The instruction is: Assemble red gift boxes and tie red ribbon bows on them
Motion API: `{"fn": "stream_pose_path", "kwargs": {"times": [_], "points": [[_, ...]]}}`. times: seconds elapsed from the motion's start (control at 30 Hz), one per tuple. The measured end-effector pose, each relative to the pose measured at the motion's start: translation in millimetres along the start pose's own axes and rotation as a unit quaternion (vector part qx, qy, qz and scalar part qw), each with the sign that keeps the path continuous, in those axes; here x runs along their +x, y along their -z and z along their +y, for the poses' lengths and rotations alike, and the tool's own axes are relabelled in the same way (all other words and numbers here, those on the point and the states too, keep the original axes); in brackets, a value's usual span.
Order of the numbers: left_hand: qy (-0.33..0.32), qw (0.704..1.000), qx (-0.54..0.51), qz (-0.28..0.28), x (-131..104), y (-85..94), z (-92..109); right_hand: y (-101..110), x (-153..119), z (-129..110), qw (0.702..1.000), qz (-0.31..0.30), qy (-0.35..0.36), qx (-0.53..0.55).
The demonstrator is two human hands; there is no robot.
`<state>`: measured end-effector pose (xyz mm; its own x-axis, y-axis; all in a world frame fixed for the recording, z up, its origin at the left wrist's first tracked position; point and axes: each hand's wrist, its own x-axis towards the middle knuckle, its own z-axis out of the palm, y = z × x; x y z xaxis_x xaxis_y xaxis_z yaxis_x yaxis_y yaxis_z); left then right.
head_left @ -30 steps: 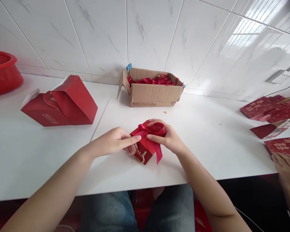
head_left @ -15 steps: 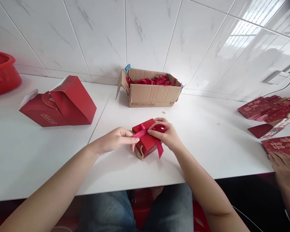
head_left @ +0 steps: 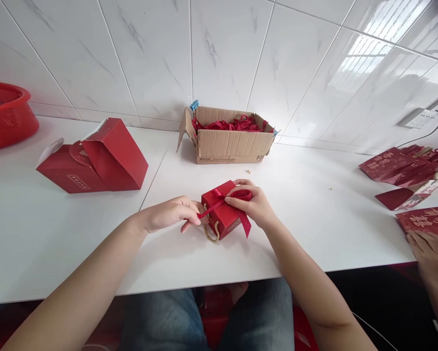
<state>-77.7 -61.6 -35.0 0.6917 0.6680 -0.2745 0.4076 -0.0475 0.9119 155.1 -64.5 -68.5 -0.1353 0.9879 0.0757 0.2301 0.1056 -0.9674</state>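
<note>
A small red gift box [head_left: 224, 222] with a twisted gold rope handle [head_left: 214, 234] rests on the white table in front of me. Red ribbon [head_left: 215, 205] lies across its top, with a loop at the right and a loose tail hanging over the front. My left hand [head_left: 177, 214], just left of the box, pinches one ribbon end and holds it taut. My right hand [head_left: 251, 200] grips the ribbon loop between thumb and fingers, other fingers resting against the box's far right side.
A cardboard box [head_left: 235, 146] full of red ribbons stands by the wall. A larger red carton [head_left: 120, 156] and a red plastic basket [head_left: 10, 122] are on the left. At the right, a co-worker's hand [head_left: 432, 253] touches a red gift bag [head_left: 427, 219], near other red bags [head_left: 387, 165].
My left hand has drawn the ribbon end left and down, off the box's top, and the strip is now narrow and taut. My right hand stays at the loop.
</note>
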Motion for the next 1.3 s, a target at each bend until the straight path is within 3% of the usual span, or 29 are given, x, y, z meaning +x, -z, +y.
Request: {"fn": "stream_pose_path", "kwargs": {"times": [0.2,0.33,0.4,0.5,0.57,0.7,0.8,0.97,1.13,1.3], "points": [[0.012,1.0,0.02,0.005,-1,-0.6,3,-1,1,2,1.0,-0.001,0.009,-0.005],[0.06,0.997,0.045,-0.001,-3,6.7,-3,4,2,1,1.0,-0.017,0.015,0.016],[0.066,0.996,0.033,0.058,-4,13.9,-9,11,3,1,0.999,-0.033,-0.001,0.04],[0.018,0.978,-0.022,0.208,-1,22.8,-13,26,7,3,0.999,0.001,-0.01,0.041],[-0.017,0.967,-0.054,0.247,2,23.5,-9,35,10,4,1.0,0.011,-0.003,0.029],[-0.022,0.972,-0.078,0.221,12,12.6,6,44,9,2,0.998,-0.067,-0.01,-0.001],[-0.015,0.977,0.033,0.209,20,2.9,15,45,6,-1,0.993,-0.115,-0.016,-0.004],[-0.063,0.956,0.146,0.246,33,-0.2,15,44,6,-1,0.995,-0.099,-0.004,0.019],[-0.081,0.973,0.052,0.21,47,8.8,14,37,9,1,0.996,-0.027,0.054,0.072],[-0.105,0.98,-0.077,0.152,57,14.6,13,27,9,0,0.987,-0.043,0.057,0.145]]}}
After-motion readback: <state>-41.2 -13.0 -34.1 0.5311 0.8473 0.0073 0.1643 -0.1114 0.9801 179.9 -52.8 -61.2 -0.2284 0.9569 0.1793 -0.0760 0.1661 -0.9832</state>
